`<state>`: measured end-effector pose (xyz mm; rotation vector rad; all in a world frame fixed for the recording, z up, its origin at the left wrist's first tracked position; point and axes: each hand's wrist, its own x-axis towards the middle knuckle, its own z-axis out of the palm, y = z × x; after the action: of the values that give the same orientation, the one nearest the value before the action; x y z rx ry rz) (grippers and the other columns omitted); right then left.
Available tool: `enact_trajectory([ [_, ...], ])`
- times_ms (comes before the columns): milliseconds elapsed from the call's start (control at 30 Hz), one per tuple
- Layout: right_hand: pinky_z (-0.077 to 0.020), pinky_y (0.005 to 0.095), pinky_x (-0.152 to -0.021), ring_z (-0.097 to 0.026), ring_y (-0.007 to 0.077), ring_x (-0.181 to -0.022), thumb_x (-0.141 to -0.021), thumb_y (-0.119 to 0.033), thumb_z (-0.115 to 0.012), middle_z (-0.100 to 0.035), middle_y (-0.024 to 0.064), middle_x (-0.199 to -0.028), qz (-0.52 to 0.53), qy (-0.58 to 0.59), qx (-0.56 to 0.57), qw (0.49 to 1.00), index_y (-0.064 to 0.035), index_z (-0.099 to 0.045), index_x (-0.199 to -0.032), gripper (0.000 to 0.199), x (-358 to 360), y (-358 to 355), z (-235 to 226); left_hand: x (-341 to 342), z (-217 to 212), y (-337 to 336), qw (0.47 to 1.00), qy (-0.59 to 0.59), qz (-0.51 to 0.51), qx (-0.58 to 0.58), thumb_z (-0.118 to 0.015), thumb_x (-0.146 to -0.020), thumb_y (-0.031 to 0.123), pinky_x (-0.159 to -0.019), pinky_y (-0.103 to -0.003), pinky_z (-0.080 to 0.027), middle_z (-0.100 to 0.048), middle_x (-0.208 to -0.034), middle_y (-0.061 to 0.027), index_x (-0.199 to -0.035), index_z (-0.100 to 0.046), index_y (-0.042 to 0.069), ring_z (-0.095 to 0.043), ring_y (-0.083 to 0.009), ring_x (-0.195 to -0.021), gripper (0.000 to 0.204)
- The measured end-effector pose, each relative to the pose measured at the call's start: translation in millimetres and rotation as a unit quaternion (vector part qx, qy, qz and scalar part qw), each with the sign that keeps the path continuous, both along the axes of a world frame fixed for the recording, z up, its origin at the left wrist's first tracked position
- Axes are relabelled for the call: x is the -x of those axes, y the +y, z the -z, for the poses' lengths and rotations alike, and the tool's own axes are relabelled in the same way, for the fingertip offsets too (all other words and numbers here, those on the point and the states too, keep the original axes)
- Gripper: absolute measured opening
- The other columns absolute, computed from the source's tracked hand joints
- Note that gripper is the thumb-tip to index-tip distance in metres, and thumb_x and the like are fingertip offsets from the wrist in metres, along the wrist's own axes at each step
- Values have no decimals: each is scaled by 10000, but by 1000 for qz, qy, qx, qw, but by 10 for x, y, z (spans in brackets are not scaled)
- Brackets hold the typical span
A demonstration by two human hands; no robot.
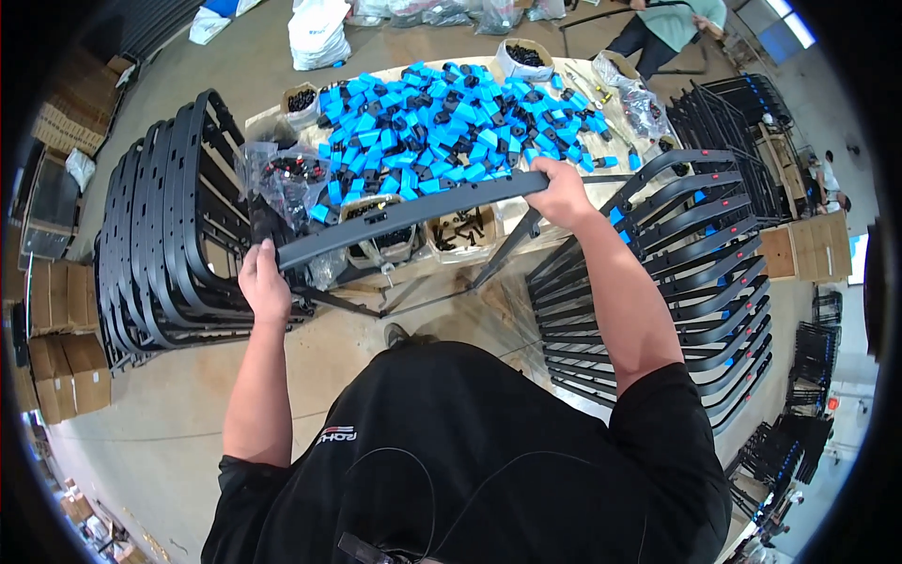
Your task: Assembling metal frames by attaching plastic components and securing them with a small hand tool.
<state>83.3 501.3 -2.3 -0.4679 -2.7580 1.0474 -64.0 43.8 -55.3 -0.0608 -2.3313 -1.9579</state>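
Observation:
A black metal tube frame is held up in front of me at the near edge of the worktable, its long bar rising from left to right. My left hand is closed around the bar's left end. Around the right end, by the corner, my right hand is wrapped. Slots and small holes show along the bar, and thinner legs slant down below it. Just beyond the frame lies a big heap of blue-and-black plastic parts on the worktable.
Black frames stand stacked on my left; more frames with red and blue bits stand on my right. An open box of dark small parts sits at the table's near edge. A clear plastic bag lies left. Another person stands far right.

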Motion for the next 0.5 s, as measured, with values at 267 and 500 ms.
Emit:
enact_trajectory([
  [267,-464,396,-651,-600,311,-700,-748,-118,-727,-602,146,-737,24,9,-50,998,-40,-583,-784,168,-9,-33,9,-34,-140,29,999,6,39,-21,-593,-1002,194,-561,-270,-264,-361,-660,70,-666,-436,68,-309,-44,-643,392],
  [500,-450,373,-636,-571,287,-670,-717,-33,-729,-574,121,-725,-24,57,-64,996,-41,-537,-734,193,-47,-46,-140,-83,-126,-27,997,20,54,-54,-571,-1020,148,-559,-257,-262,-387,-669,76,-686,-466,72,-310,-36,-647,358],
])
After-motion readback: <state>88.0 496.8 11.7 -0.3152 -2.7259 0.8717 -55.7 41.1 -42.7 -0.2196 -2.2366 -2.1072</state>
